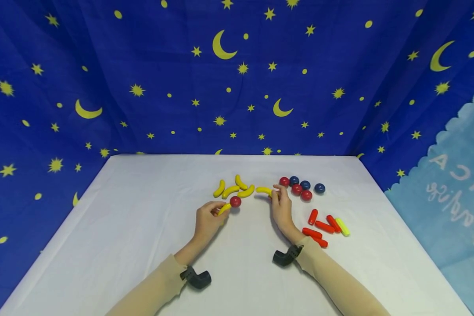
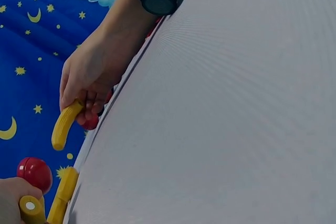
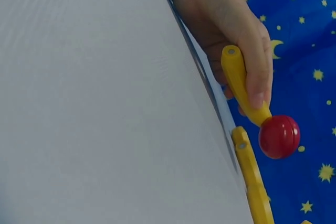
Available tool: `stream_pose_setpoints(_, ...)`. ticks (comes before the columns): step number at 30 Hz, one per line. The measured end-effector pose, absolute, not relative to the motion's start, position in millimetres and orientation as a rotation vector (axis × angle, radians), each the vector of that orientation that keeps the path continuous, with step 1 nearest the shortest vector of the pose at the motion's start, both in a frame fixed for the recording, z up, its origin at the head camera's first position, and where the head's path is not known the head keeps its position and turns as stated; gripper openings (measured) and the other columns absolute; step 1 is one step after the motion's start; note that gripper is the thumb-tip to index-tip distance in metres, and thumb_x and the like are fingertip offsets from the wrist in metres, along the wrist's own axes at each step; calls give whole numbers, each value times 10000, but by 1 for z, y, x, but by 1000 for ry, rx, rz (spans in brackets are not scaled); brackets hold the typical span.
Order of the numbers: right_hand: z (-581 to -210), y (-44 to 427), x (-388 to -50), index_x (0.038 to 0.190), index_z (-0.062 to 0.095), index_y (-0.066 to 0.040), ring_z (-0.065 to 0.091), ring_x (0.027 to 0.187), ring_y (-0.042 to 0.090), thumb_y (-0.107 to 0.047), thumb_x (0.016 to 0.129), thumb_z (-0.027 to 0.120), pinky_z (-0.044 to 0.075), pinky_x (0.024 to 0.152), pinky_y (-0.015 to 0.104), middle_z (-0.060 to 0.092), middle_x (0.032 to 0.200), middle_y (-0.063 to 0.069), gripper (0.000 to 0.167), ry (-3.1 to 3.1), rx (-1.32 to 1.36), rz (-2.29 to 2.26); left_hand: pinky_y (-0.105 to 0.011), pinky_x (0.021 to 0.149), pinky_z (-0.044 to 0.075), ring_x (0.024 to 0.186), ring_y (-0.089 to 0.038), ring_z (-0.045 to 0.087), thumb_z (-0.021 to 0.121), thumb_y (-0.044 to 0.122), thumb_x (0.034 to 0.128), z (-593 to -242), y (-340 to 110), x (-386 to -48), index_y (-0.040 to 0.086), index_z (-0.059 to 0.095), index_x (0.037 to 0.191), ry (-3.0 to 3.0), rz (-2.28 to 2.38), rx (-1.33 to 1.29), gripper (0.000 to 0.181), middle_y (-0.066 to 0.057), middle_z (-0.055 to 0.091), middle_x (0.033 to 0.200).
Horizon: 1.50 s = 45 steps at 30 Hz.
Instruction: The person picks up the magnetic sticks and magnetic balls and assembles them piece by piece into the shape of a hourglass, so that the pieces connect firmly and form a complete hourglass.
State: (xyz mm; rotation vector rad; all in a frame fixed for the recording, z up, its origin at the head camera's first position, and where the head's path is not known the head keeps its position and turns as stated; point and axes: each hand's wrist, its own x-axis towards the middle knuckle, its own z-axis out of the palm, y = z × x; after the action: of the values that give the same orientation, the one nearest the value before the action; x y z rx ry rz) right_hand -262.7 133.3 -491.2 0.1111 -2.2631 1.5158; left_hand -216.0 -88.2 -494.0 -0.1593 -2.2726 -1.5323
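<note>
My left hand point(image 1: 210, 220) pinches a yellow toy banana point(image 1: 224, 209) above the table. A glossy red ball point(image 1: 235, 202) sits against the far end of that banana. In the right wrist view this banana's free end point(image 3: 231, 52) carries a small round grey dot. My right hand point(image 1: 282, 210) holds another yellow toy banana point(image 1: 263, 190) by one end, its other end pointing left toward the ball. In the left wrist view that second banana point(image 2: 66, 127) hangs down from the fingertips. Several more toy bananas point(image 1: 231, 192) lie just beyond my left hand.
Red balls point(image 1: 306, 195) and dark blue balls point(image 1: 319, 188) are grouped right of my right hand. Nearer, several red sticks point(image 1: 324, 227) and a yellow-green stick point(image 1: 342, 227) lie beside the right forearm. A starry blue curtain point(image 1: 181, 79) borders the white table point(image 1: 134, 237).
</note>
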Motion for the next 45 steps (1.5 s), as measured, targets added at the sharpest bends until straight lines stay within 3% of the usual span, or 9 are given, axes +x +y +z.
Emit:
stream_pose_setpoints(7, -491, 122, -253, 1185, 520, 53, 618, 746, 297, -77, 998, 441, 466, 694, 173, 618, 782, 200, 241, -2306, 148, 1582, -156, 605, 454, 686, -132, 564, 783, 39, 729, -495, -89, -218, 19, 734, 944, -2268, -1535, -138, 221, -114, 709, 864)
stream_pose_setpoints(19, -491, 104, -235, 1134, 563, 39, 625, 754, 279, -100, 1001, 452, 474, 677, 172, 638, 812, 206, 222, -2369, 232, 1649, -171, 582, 452, 652, -117, 542, 782, 17, 716, -497, -90, -218, 23, 729, 929, -2264, -1458, -224, 220, -102, 692, 833)
stream_pose_setpoints(23, -491, 103, -236, 1066, 612, 38, 622, 734, 190, -84, 989, 473, 485, 670, 162, 664, 871, 213, 200, -2351, 246, 1677, -168, 582, 447, 648, -108, 541, 766, 7, 722, -497, -90, -218, 9, 715, 1002, -2295, -1475, -254, 285, -121, 696, 846)
stream_pose_setpoints(29, -491, 103, -235, 1024, 649, -12, 481, 642, 65, -88, 911, 615, 403, 588, 153, 632, 790, 141, 140, -2464, 324, 1571, -163, 583, 429, 652, -82, 523, 741, 25, 737, -498, -91, -219, 20, 693, 1095, -2418, -1419, -318, 362, -110, 710, 885)
stream_pose_setpoints(38, -491, 104, -233, 955, 671, -21, 503, 718, 121, -90, 811, 719, 416, 654, 196, 657, 839, 102, 166, -2578, 394, 1419, -327, 797, 506, 900, -197, 634, 723, 99, 764, -497, -91, -217, 63, 705, 1112, -2543, -1276, -273, 350, -87, 691, 983)
stream_pose_setpoints(45, -489, 107, -234, 943, 683, -16, 496, 714, 111, -97, 804, 730, 414, 640, 193, 631, 819, 92, 168, -2606, 417, 1357, -250, 676, 427, 779, -148, 556, 770, 172, 752, -496, -91, -218, 82, 753, 994, -2550, -1178, -150, 259, -42, 620, 872)
